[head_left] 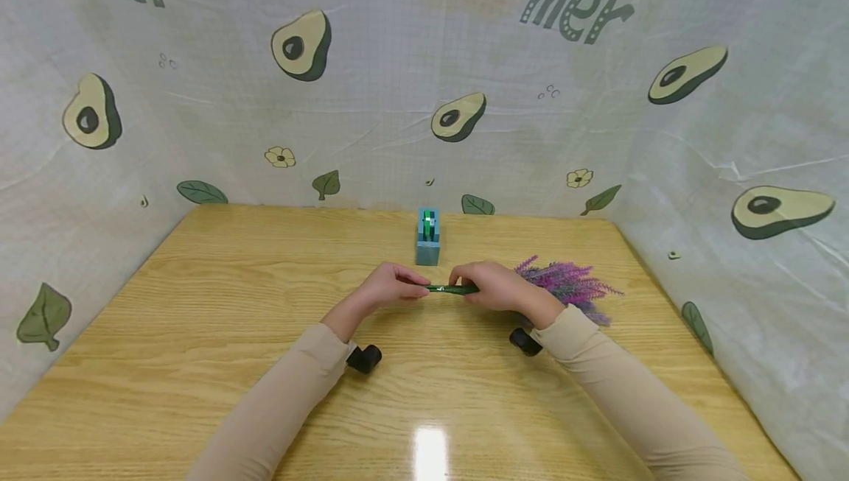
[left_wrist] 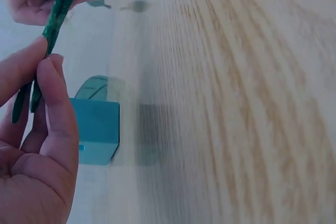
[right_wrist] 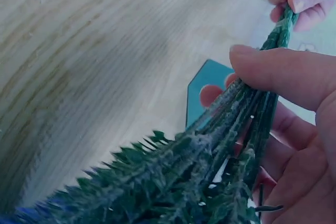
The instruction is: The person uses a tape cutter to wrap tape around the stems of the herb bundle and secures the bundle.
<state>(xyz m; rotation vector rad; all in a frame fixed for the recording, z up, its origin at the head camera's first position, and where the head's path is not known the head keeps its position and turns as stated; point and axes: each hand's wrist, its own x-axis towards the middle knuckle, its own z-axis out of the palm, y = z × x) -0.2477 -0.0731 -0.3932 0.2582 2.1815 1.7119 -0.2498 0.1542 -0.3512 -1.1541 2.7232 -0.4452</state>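
A bunch of purple artificial lavender (head_left: 572, 283) is held sideways over the table, blossoms to the right. My right hand (head_left: 492, 286) grips its gathered green stems (right_wrist: 247, 103), thumb on one side and fingers on the other. On the left, my left hand (head_left: 396, 286) pinches the stems close to their ends between thumb and fingers; two stem tips (left_wrist: 35, 98) poke out past them in the left wrist view. A pale shiny patch shows on the stems between the hands. Just beyond them stands a blue tape dispenser (head_left: 427, 253) with a green roll core.
The wooden table (head_left: 265, 282) reaches back to a pale cloth (head_left: 378, 120) printed with avocados and leaves, which hangs behind and at both sides. A black wrist camera (head_left: 365, 358) sits below the left hand, another black camera (head_left: 525, 342) below the right.
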